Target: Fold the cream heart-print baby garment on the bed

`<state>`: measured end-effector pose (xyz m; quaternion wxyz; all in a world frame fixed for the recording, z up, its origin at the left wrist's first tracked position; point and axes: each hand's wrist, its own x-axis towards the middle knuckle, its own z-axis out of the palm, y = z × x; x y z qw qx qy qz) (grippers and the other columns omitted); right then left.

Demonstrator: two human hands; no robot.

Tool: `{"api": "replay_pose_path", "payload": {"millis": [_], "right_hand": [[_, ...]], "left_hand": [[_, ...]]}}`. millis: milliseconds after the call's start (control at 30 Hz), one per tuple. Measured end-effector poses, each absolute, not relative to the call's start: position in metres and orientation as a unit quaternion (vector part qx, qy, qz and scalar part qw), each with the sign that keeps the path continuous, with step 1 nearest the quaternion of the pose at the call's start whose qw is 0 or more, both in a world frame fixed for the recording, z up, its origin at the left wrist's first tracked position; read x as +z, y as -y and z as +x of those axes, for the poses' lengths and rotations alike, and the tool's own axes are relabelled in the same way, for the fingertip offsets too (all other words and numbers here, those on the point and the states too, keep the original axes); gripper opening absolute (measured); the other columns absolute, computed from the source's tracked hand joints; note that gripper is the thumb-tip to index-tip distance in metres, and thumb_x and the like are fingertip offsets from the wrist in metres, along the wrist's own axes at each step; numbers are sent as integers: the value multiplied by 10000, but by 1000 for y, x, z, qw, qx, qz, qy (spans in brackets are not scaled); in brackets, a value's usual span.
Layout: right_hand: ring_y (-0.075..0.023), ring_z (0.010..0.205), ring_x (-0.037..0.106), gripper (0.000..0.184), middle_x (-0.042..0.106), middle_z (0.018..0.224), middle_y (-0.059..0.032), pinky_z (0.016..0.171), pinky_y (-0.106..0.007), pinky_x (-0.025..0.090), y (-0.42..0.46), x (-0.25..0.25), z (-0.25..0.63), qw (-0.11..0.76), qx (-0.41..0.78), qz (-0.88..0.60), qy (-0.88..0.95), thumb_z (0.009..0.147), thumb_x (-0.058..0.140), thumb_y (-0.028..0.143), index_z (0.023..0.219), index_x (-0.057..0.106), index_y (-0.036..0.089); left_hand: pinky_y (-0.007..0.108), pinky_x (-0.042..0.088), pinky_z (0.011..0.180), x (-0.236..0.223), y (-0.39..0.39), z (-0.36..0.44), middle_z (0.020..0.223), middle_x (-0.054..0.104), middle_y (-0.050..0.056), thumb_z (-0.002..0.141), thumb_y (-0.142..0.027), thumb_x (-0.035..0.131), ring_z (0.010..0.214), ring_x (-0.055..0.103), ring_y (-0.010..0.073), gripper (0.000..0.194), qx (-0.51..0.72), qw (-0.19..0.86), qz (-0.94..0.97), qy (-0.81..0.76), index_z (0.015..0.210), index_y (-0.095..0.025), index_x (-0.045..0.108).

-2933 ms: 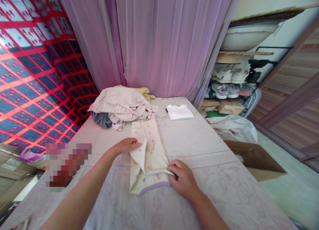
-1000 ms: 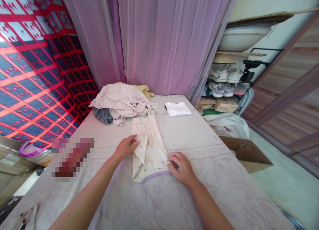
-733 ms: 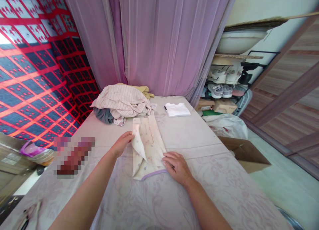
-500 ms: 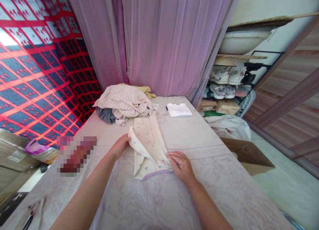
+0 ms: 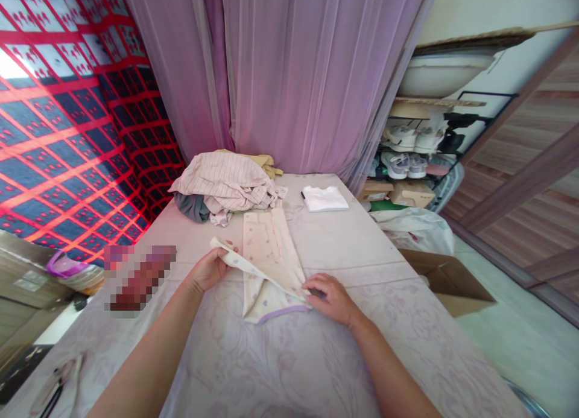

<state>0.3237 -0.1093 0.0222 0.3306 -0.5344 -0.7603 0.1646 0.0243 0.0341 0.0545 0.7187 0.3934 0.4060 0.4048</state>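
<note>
A cream child's garment with small heart-like prints and a purple hem lies partly folded on the bed's patterned sheet. My left hand pinches one loose flap of it and holds that flap raised off to the left. At the garment's right edge, my right hand has its fingers closed on the cloth, near the purple hem. Between the two hands the flap is stretched at a slant. The garment's exact kind cannot be made out.
A heap of clothes with a pink striped piece on top lies at the back left. A folded white garment is at the back right. Beyond the right edge are an open cardboard box and a shoe rack. Purple curtains hang behind.
My left hand has drawn the flap further left and toward me, pulling it away from the garment's body. My right hand has stayed nearly in place at the right edge.
</note>
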Motion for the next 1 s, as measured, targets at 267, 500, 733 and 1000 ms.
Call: {"api": "replay_pose_path", "payload": {"millis": [267,500,733,1000], "right_hand": [[-161,804,609,222,674,809,-28,768,-309,454,101,34,324,295,155,-557,761,836,532,291,700,696,229],[-171,915,625,425,669,1082,-51,741,-275,476,56,73,287,365,276,-562,689,764,613,362,1163,577,218],[-146,684,606,258,696,802,-12,619,-237,419,43,50,274,308,297,-667,610,740,586,239,992,631,205],[-136,605,559,452,653,697,6,595,-238,401,45,17,305,339,318,-701,541,774,443,157,1221,514,161]], "left_hand": [[286,492,749,69,-31,30,856,674,16,646,-285,672,795,626,164,489,384,699,469,-379,1122,-212,588],[286,473,745,107,-50,84,966,681,27,608,-359,746,834,622,185,629,347,643,580,-361,1192,-204,569],[249,481,672,107,-83,139,866,654,1,603,-269,727,718,600,140,509,391,635,562,-358,1085,-206,574],[216,472,632,64,-119,165,1122,566,72,612,-106,633,736,595,108,600,362,641,502,-454,1192,-217,529]]}}
